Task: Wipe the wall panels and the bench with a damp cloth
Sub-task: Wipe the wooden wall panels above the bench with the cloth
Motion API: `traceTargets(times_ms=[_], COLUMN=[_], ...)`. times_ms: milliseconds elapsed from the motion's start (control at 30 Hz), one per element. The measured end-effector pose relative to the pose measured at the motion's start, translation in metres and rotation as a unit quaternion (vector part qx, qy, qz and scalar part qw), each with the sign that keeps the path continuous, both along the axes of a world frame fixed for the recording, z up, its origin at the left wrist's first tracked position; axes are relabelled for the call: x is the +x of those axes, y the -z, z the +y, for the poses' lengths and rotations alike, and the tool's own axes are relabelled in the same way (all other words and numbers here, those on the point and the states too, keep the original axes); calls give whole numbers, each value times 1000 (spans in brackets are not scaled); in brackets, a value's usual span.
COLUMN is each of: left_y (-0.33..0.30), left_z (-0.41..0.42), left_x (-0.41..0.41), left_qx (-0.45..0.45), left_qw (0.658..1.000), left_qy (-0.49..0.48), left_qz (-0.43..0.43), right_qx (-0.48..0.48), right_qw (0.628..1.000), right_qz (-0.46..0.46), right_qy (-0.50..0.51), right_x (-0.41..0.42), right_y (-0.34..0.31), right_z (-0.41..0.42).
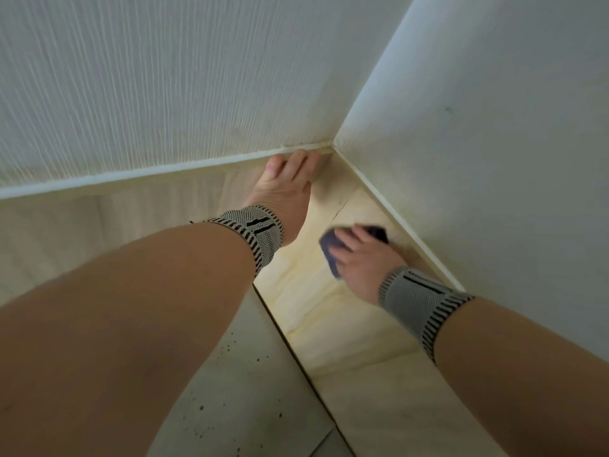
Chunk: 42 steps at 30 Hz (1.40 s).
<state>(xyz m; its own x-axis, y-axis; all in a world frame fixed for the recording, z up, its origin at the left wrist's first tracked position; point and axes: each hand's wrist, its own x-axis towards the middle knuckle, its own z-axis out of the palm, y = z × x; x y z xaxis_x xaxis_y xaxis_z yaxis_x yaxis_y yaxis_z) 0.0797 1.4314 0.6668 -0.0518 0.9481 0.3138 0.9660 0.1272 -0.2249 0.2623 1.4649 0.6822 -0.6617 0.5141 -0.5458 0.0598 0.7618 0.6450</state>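
A pale wooden bench runs into a corner between two white wall panels, a ribbed one on the left and a smooth one on the right. My right hand presses a dark blue cloth flat onto the bench top near the right wall, fingers spread over it. My left hand reaches to the corner, its straight fingers resting on the bench by the white trim below the ribbed panel. Both wrists wear grey striped bands.
A grey tiled floor with small dark specks lies below the bench's front edge. White trim strips line the joints between bench and walls. A small dark mark shows on the right wall.
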Motion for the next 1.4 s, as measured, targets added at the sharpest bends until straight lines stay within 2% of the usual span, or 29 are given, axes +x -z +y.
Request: traceTargets(times_ms=[33, 67, 133, 200, 267, 300, 333, 433, 467, 500, 600, 667, 733, 800, 867, 933, 1000, 1067, 1133, 1267, 1333, 1400], left_y=[-1, -2, -4, -6, -7, -8, -8, -2, 4, 12, 36, 47, 53, 56, 57, 59, 63, 67, 69, 72, 73, 74], left_z=[-1, -1, -1, -1, -3, -4, -4, -9, -12, -15, -25, -30, -36, -41, -44, -46, -46, -48, -51, -57, -58, -59], left_x=[0, 0, 2, 3, 5, 6, 8, 22, 29, 37, 63, 79, 93, 103, 110, 119, 130, 142, 150, 159, 164, 171], left_qx=[-4, -7, -13, -17, -15, -12, -13, -81, -110, -137, -202, -231, -248, -268, -290, -301, -293, -283, -283, -283, -280, -276], left_qw=[1000, 1000, 1000, 1000, 1000, 1000, 1000, 997, 994, 989, 969, 958, 949, 939, 929, 922, 919, 918, 915, 910, 911, 910], left_qy=[-1, -1, -4, -5, -8, -10, -12, 3, 20, 39, 75, 79, 87, 92, 89, 85, 83, 79, 83, 89, 86, 80], left_qz=[-1, 0, 0, -4, 8, 17, 19, 5, -6, -30, -119, -150, -174, -193, -210, -230, -252, -268, -277, -288, -292, -299], right_qx=[-34, -62, -67, 3, 64, 61, 38, -56, -60, -44, 57, 65, 14, -52, -84, -74, 1, 51, 15, -92, -74, -2], right_qw=[997, 992, 990, 1000, 993, 992, 996, 986, 983, 989, 996, 992, 999, 990, 977, 987, 1000, 991, 994, 985, 991, 1000], right_qz=[-58, -74, -74, -14, 91, 101, 72, -152, -169, -140, 65, 99, 8, -128, -187, -137, 20, 117, 74, -111, -101, 15], right_qy=[28, 81, 101, 22, 27, 38, 31, 31, 37, 32, 23, 54, 44, 37, 51, 40, 6, 46, 85, 90, 50, 17], right_x=[11, 19, 24, 22, 24, 29, 35, 60, 64, 62, 54, 58, 74, 94, 99, 95, 93, 99, 116, 147, 142, 134], right_y=[7, 11, 6, -8, -21, -23, -18, 6, 7, 3, -18, -22, -9, 4, 0, -8, -13, -13, -4, 5, -4, -16], right_z=[-6, -8, -10, -12, -14, -18, -22, -37, -36, -35, -32, -35, -48, -62, -62, -55, -52, -56, -73, -89, -82, -74])
